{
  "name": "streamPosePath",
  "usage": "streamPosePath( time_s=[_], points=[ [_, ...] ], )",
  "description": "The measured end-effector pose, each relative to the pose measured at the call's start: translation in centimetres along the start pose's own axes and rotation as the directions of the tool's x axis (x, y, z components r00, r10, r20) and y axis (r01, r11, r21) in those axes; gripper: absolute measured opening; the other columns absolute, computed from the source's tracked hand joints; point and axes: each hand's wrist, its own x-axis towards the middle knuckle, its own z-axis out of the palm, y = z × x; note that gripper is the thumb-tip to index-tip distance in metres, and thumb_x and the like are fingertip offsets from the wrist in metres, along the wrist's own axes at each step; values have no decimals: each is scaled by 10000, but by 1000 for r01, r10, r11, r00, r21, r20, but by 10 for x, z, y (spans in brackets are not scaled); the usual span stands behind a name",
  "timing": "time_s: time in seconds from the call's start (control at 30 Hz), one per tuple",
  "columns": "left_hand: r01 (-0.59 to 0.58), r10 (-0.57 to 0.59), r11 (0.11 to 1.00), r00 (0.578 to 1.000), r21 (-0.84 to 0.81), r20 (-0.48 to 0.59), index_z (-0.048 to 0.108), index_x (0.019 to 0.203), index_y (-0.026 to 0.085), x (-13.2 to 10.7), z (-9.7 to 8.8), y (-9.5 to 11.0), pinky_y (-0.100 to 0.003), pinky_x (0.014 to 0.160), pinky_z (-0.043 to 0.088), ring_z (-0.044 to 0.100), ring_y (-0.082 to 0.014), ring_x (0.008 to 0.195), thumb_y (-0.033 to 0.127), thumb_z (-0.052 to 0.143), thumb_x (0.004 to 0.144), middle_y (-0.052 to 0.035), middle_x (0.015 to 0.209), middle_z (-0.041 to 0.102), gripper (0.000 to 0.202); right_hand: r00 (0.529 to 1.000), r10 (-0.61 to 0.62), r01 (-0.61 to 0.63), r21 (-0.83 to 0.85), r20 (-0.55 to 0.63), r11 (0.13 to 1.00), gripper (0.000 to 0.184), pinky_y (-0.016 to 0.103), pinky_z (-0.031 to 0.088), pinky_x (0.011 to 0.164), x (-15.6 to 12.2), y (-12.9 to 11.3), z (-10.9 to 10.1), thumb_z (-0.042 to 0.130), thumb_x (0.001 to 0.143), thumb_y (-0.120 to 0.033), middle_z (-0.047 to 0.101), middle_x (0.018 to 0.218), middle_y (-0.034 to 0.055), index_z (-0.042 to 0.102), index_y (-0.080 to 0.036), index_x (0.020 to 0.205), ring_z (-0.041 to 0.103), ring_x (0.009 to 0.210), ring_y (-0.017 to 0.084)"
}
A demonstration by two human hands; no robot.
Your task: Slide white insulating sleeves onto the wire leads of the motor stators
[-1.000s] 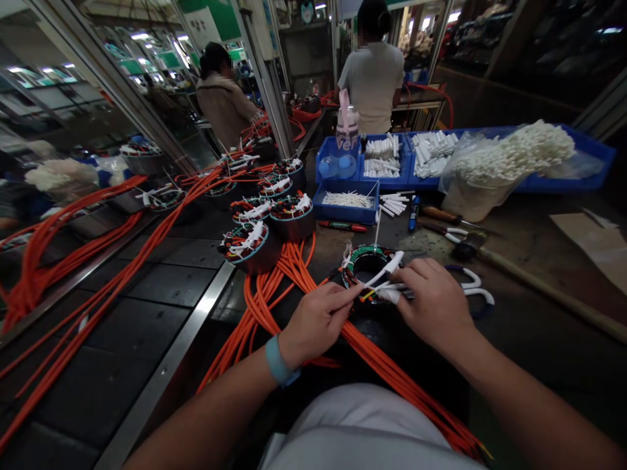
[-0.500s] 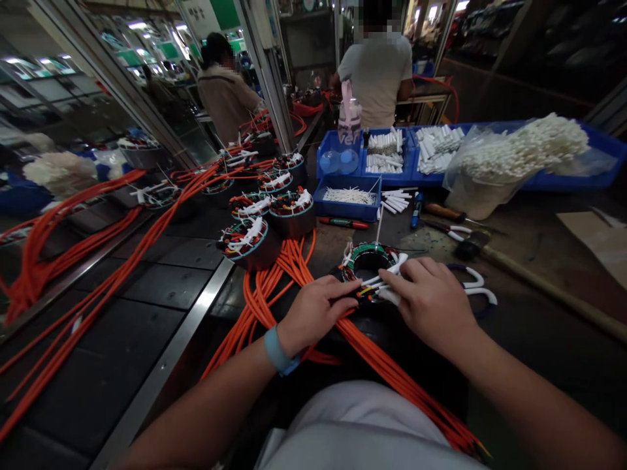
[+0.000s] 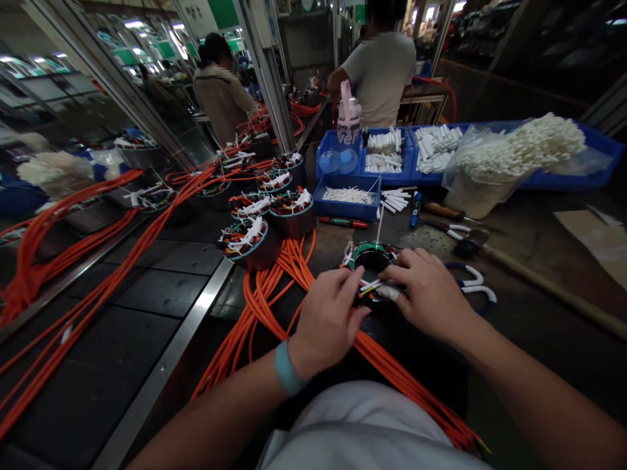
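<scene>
A round motor stator (image 3: 370,256) with green and coloured windings lies on the dark bench just in front of me. My left hand (image 3: 327,321) rests on its near rim, fingers curled over the orange lead wires (image 3: 392,372) that run back towards my body. My right hand (image 3: 430,294) covers its right side, fingers pinched on a bundle of white sleeves (image 3: 379,287) and coloured wire ends. A blue band sits on my left wrist.
Several finished stators (image 3: 251,238) with orange cables stand to the left. Blue bins (image 3: 347,202) of white sleeves, a bag of white tubes (image 3: 509,156), scissors (image 3: 473,282) and hand tools (image 3: 448,215) lie behind and right. Two people stand at the back.
My left hand has lifted and shifted right onto the stator's rim, and my right hand has drawn in closer. The long white sleeve that stuck up is now under my fingers.
</scene>
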Motion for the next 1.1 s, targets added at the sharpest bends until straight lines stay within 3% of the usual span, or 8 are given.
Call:
streamPosePath(
  time_s=[0.17, 0.43, 0.63, 0.73, 0.9, 0.97, 1.0, 1.1],
  points=[
    [-149, 147, 965, 989, 214, 24, 554, 1039, 117, 13, 26, 10, -521, 1075, 284, 448, -280, 1164, 244, 458, 879, -119, 1029, 588, 226, 1000, 7, -7, -26, -16, 1000, 146, 344, 332, 741, -3, -2, -1, 591, 757, -182, 532, 866, 71, 668, -227, 873, 439, 866, 231],
    [-255, 248, 933, 967, 252, 58, 554, 922, 159, 26, 28, -2, -468, 959, 405, 510, -217, 866, 174, 413, 833, -70, 837, 559, 168, 968, -189, 178, -79, -168, 981, 258, 439, 243, 1041, -1, -1, 19, 422, 857, -278, 615, 907, 99, 637, -148, 914, 470, 1046, 243],
    [-403, 393, 898, 915, 179, 86, 542, 752, 161, 41, 31, -16, -423, 771, 451, 508, -215, 776, 148, 425, 783, -60, 745, 563, 122, 726, -622, 649, -7, -295, 761, 418, 327, 338, 645, 44, 43, 47, 310, 885, -393, 426, 544, 8, 455, -200, 544, 368, 558, 149],
    [-439, 439, 887, 898, 143, 37, 559, 782, 142, 46, 32, -18, -418, 810, 445, 538, -221, 836, 124, 427, 799, -78, 808, 610, 135, 701, -633, 673, 14, -328, 739, 403, 317, 323, 621, 51, 44, 50, 338, 875, -394, 422, 533, -1, 435, -198, 537, 365, 540, 139],
    [-359, 370, 920, 928, 160, -49, 584, 986, 132, 42, 30, -10, -420, 901, 427, 564, -220, 915, 87, 426, 818, -82, 933, 649, 235, 859, -437, 490, 178, -268, 853, 305, 369, 401, 860, 37, 51, 22, 394, 883, -401, 607, 767, 47, 594, -183, 813, 540, 801, 177],
    [-334, 345, 932, 937, 142, -53, 586, 1019, 150, 42, 29, -7, -416, 897, 435, 574, -213, 897, 83, 429, 822, -69, 921, 656, 260, 929, -167, 258, 256, -329, 931, 273, 376, 404, 909, 36, 87, 2, 437, 883, -368, 619, 1006, 64, 573, -205, 1055, 537, 983, 192],
    [-335, 344, 933, 938, 135, -52, 585, 1034, 154, 42, 29, -7, -415, 896, 438, 576, -212, 897, 84, 432, 825, -68, 923, 658, 269, 905, 55, 72, 278, -423, 958, 253, 365, 428, 870, 38, 114, -8, 433, 887, -310, 608, 1042, 69, 554, -213, 1086, 541, 980, 189],
    [-348, 356, 929, 934, 128, -42, 581, 1065, 160, 43, 29, -6, -418, 893, 441, 574, -214, 907, 86, 435, 832, -69, 936, 659, 285, 538, 545, -456, 322, -643, 830, 262, 403, 429, 807, 46, 205, -31, 424, 851, -222, 585, 1032, 115, 550, -171, 1076, 542, 926, 222]
  ],
)
